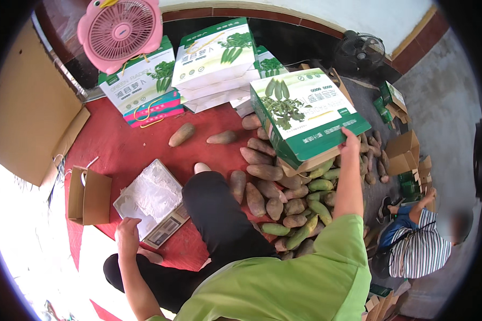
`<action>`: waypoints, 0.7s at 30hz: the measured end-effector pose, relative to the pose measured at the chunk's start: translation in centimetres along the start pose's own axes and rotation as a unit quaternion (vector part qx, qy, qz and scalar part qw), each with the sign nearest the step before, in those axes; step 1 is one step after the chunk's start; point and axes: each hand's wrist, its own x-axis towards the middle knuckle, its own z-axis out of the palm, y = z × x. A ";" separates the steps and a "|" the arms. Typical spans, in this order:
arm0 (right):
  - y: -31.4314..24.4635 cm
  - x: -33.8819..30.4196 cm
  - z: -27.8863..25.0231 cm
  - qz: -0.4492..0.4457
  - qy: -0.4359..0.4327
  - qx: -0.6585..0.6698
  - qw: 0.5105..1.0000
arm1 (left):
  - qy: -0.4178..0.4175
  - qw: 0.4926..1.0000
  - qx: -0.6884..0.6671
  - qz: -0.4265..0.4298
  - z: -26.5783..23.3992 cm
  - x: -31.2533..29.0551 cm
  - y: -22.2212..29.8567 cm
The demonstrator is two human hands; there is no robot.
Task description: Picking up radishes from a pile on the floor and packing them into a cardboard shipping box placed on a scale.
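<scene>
My right hand (351, 141) grips the near right edge of a green-and-white carton (310, 104) printed with leafy vegetables. The carton sits tilted at the back of a heap of radishes (276, 208), some green, others brown with soil. Beside the front left corner of a digital scale (168, 227) is my left hand (127, 235), its fingers curled; whether anything is in them is hidden. Crumpled white plastic (154, 190) covers the scale's platform. My bent knee (206, 200) in black trousers comes between the scale and the heap.
Printed cartons (217, 61) are stacked at the back, beside a pink fan (120, 32). A small open cardboard box (93, 195) stands left of the scale. A black fan (359, 52) is far right. Another person (418, 241) sits at right near open boxes (403, 152).
</scene>
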 end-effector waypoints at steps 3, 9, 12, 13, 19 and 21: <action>-4.5 -3.4 3.2 -0.079 -0.006 -0.026 0.997 | 0.003 1.000 0.007 -0.003 -0.2 -0.1 0.0; -15.3 -8.7 8.6 -0.179 -0.165 -0.171 0.955 | -0.001 1.000 0.017 -0.001 -0.5 -0.2 -0.2; -17.9 -13.8 11.4 -0.217 -0.223 -0.271 0.911 | -0.003 1.000 0.001 0.008 -0.5 0.4 0.1; -18.3 -14.5 12.2 -0.225 -0.260 -0.319 0.883 | -0.001 1.000 -0.006 0.008 -0.5 0.5 0.2; -17.6 -22.9 17.6 -0.275 -0.431 -0.459 0.727 | 0.004 0.999 -0.030 -0.025 -1.3 -0.2 -0.1; -16.2 -25.8 19.5 -0.314 -0.447 -0.480 0.687 | 0.005 0.999 -0.035 -0.022 -1.4 -0.4 -0.4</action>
